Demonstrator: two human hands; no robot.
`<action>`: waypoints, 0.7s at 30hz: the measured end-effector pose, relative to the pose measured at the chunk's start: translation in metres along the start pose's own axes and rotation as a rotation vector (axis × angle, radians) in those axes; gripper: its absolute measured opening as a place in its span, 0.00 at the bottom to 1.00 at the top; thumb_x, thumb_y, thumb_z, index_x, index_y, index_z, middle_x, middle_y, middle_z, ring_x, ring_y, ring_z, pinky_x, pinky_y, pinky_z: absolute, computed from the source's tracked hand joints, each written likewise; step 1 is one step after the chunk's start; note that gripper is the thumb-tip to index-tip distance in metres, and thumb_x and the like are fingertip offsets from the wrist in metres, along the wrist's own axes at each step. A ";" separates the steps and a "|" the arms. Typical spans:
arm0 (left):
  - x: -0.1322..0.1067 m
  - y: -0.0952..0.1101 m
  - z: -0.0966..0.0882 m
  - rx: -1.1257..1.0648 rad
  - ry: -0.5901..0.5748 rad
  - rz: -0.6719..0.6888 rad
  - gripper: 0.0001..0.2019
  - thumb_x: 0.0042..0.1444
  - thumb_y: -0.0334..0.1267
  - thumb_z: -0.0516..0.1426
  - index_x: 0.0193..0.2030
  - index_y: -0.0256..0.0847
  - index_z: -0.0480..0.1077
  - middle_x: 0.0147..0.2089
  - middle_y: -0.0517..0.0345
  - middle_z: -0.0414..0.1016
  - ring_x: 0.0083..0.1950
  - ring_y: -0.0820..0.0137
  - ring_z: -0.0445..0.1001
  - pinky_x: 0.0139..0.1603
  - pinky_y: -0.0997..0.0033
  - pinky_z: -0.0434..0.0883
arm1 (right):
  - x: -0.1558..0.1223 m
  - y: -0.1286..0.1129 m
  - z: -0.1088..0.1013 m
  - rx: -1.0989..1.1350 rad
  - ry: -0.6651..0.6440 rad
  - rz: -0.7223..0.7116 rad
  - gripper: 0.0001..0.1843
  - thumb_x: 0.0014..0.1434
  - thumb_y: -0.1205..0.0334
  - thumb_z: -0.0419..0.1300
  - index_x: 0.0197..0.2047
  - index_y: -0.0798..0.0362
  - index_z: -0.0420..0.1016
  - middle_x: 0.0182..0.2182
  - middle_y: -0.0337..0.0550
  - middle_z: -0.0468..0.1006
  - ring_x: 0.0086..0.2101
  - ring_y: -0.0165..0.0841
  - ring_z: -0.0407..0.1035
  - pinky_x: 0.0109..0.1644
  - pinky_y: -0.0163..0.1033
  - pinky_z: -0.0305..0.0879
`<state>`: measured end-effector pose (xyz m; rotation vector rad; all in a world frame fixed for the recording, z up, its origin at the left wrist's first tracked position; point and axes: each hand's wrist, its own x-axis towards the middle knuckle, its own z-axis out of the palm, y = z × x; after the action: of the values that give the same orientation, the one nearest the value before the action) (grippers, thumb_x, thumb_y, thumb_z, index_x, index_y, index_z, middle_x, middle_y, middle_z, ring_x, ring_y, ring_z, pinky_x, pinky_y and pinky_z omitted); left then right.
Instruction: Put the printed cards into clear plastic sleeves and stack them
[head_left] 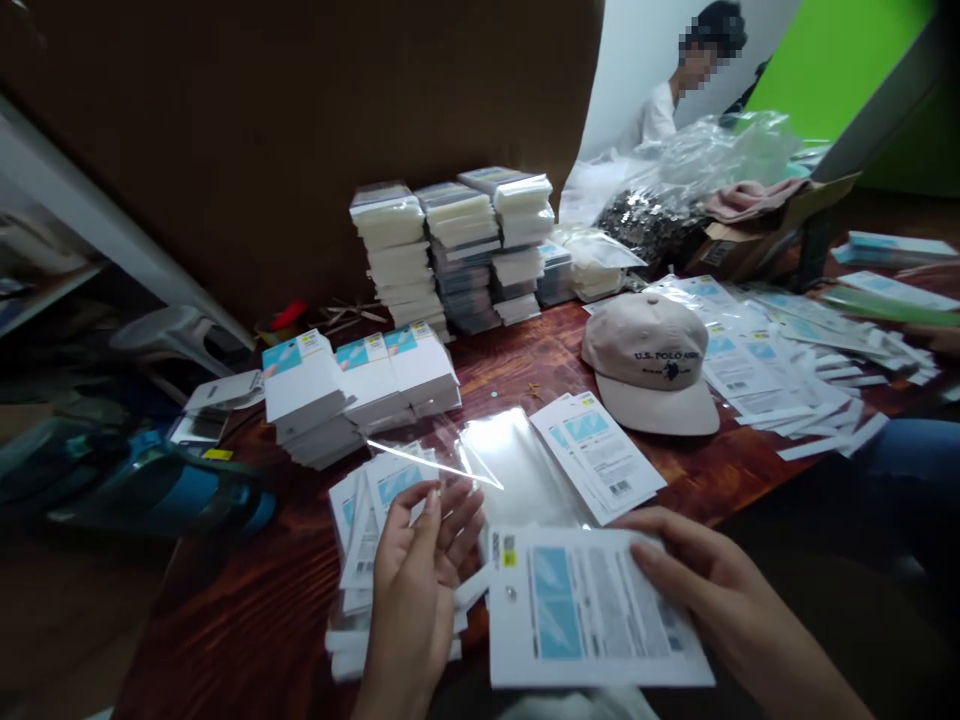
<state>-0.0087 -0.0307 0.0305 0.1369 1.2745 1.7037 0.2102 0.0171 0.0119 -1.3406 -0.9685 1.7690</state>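
My right hand (697, 570) grips a white printed card (600, 610) by its right edge, thumb on top. The card has a blue picture panel, small text and a yellow mark. With thumb and forefinger pinched together, my left hand (420, 570) holds a clear plastic sleeve (442, 465), whose bright edges show above the fingers. Under and beside that hand lies a fanned pile of sleeved cards (360, 510). Clear sleeves (506, 455) lie flat on the table behind the card. To their right rests a small stack of similar cards (600, 450).
Banded white card stacks (300, 385) stand at the left of the dark red wooden table (247, 580). Tall stacks (390, 250) rise at the back. A beige cap (649, 360) sits beside spread packed cards (765, 370). Another person (660, 110) is at the back right.
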 end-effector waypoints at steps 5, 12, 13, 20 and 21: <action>-0.015 0.000 -0.002 -0.056 -0.016 -0.022 0.15 0.53 0.39 0.63 0.45 0.41 0.66 0.48 0.47 0.81 0.48 0.63 0.79 0.44 0.69 0.76 | 0.002 -0.002 0.017 -0.048 -0.002 0.025 0.21 0.46 0.49 0.71 0.38 0.54 0.79 0.23 0.39 0.78 0.24 0.32 0.70 0.24 0.32 0.62; -0.023 -0.010 -0.006 -0.114 0.024 0.032 0.19 0.54 0.39 0.63 0.51 0.40 0.66 0.42 0.49 0.82 0.40 0.67 0.81 0.39 0.72 0.76 | 0.003 0.013 0.047 0.074 0.051 -0.085 0.22 0.47 0.49 0.71 0.41 0.52 0.75 0.19 0.34 0.73 0.18 0.26 0.62 0.19 0.30 0.55; -0.022 -0.009 -0.007 -0.126 0.052 0.053 0.19 0.53 0.39 0.63 0.51 0.40 0.67 0.41 0.50 0.82 0.39 0.68 0.81 0.38 0.73 0.76 | 0.002 0.016 0.048 0.098 0.025 -0.075 0.20 0.47 0.50 0.71 0.39 0.52 0.75 0.21 0.36 0.75 0.19 0.27 0.64 0.21 0.31 0.57; -0.020 -0.007 -0.009 -0.055 0.079 0.090 0.18 0.51 0.43 0.64 0.47 0.39 0.70 0.41 0.50 0.82 0.42 0.62 0.80 0.41 0.67 0.76 | -0.005 0.035 0.048 -0.012 -0.012 -0.004 0.20 0.47 0.47 0.70 0.22 0.54 0.71 0.14 0.37 0.71 0.17 0.27 0.61 0.21 0.32 0.57; -0.021 -0.010 -0.009 -0.006 0.059 0.085 0.17 0.52 0.44 0.64 0.46 0.39 0.71 0.40 0.50 0.82 0.43 0.62 0.80 0.41 0.67 0.75 | -0.005 0.035 0.050 -0.019 0.002 0.000 0.21 0.47 0.47 0.71 0.21 0.54 0.70 0.12 0.36 0.70 0.15 0.26 0.60 0.20 0.31 0.55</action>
<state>0.0033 -0.0526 0.0283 0.1397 1.3236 1.7951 0.1599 -0.0114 -0.0078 -1.3533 -0.9869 1.7623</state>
